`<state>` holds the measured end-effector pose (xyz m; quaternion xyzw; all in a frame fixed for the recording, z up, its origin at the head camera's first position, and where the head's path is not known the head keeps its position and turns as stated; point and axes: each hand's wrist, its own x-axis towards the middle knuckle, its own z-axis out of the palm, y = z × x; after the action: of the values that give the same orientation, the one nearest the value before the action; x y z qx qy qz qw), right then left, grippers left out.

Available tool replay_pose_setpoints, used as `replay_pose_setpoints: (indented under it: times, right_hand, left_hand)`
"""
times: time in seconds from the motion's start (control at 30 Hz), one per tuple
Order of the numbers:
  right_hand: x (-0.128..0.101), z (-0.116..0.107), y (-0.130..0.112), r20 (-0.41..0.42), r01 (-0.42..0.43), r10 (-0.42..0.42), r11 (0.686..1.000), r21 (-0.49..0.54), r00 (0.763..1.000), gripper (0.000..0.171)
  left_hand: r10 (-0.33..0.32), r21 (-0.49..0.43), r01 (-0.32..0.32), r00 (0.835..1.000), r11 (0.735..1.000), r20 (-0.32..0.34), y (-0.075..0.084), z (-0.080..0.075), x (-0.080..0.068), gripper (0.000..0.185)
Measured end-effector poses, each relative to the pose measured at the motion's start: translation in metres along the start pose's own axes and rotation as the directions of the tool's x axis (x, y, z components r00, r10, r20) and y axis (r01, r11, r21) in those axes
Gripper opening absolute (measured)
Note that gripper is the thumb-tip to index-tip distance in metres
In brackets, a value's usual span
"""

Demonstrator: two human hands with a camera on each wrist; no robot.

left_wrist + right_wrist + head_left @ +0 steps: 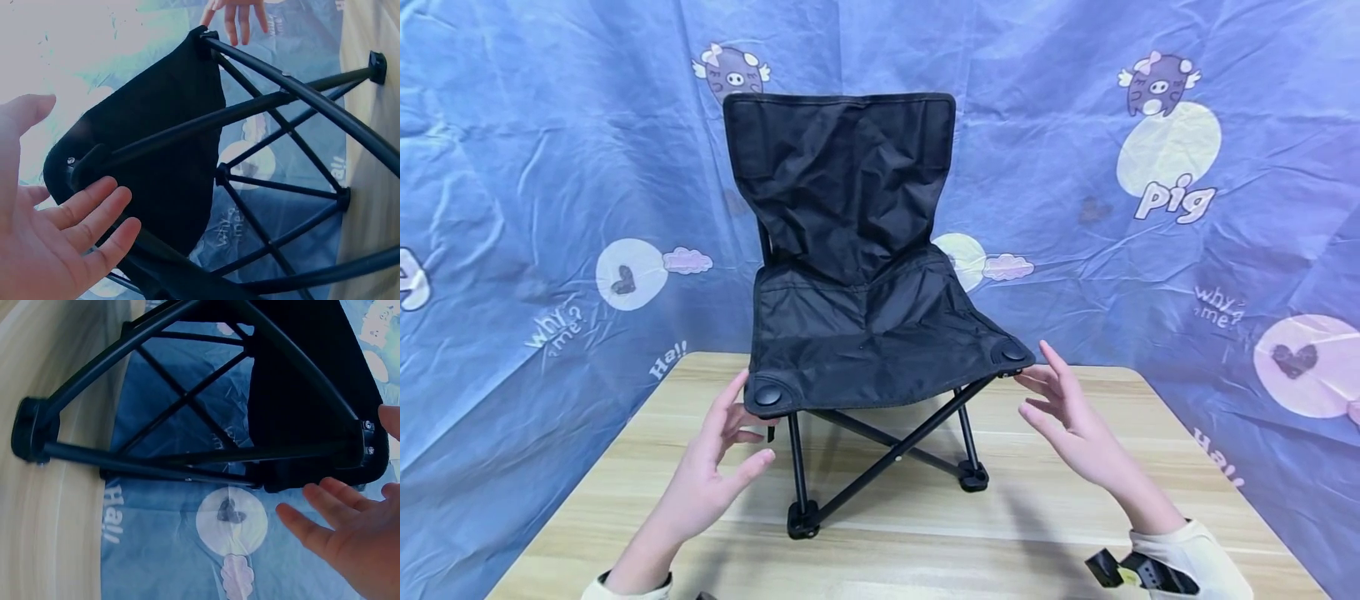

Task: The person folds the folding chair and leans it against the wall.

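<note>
A small black folding chair [857,275] stands unfolded on the wooden table [925,542], with a fabric seat and back and crossed metal legs [880,458]. My left hand [718,462] is open beside the seat's front left corner [767,393], fingers spread, holding nothing. My right hand [1063,408] is open next to the front right corner [1013,354], its fingertips at or almost at the seat's edge. In the left wrist view my left hand [56,244] lies close to the seat fabric [156,150]. In the right wrist view my right hand [350,531] hovers just under the corner cap [369,447].
A blue cloth backdrop [550,167] printed with pigs and words hangs behind and around the table. The chair's plastic feet [802,521] rest on the tabletop. A strap and camera mount [1138,573] sit on my right wrist.
</note>
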<state>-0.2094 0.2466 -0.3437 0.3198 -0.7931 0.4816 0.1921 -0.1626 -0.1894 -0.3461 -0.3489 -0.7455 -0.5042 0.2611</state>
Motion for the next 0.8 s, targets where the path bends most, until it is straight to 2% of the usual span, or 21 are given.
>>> replay_pose_setpoints:
  times: [0.17, 0.33, 0.43, 0.57, 0.8]
  right_hand:
    - [0.009, 0.005, 0.004, -0.038, 0.018, -0.012, 0.985, 0.173, 0.999, 0.074]
    - [0.021, 0.007, 0.011, -0.08, 0.079, -0.054, 0.93, 0.36, 0.995, 0.054]
    - [0.025, 0.008, 0.016, -0.103, 0.066, -0.024, 0.905, 0.421, 0.994, 0.041]
    - [0.026, 0.008, 0.022, -0.129, 0.061, 0.001, 0.874, 0.483, 0.992, 0.034]
    - [0.027, 0.012, 0.026, -0.169, 0.138, -0.052, 0.822, 0.552, 0.984, 0.034]
  left_hand:
    - [0.014, -0.144, -0.018, 1.0, 0.989, -0.027, -0.005, 0.002, 0.004, 0.071]
    - [-0.002, -0.26, -0.01, 0.999, 0.966, -0.046, -0.01, 0.004, 0.005, 0.06]
    - [-0.026, -0.324, 0.002, 0.997, 0.946, -0.068, -0.013, 0.005, 0.004, 0.056]
    - [-0.026, -0.356, -0.015, 0.993, 0.934, -0.111, -0.017, 0.007, 0.005, 0.049]
    - [0.004, -0.397, -0.076, 0.984, 0.915, -0.18, -0.022, 0.011, 0.006, 0.038]
